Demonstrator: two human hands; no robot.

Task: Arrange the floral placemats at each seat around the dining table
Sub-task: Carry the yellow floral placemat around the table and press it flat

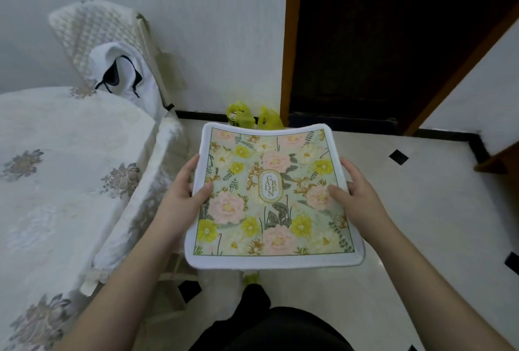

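Note:
A floral placemat with a white border, pink and yellow flowers and a "GARDEN" label in its middle is held flat in the air over the floor. My left hand grips its left edge, thumb on top. My right hand grips its right edge, thumb on the print. The dining table, covered with a white cloth with grey flower motifs, lies to the left of the mat. I cannot tell whether more mats lie beneath the top one.
A chair with a quilted white cover and a white garment stands at the table's far side by the wall. A yellow plastic bag sits on the tiled floor beside a dark doorway.

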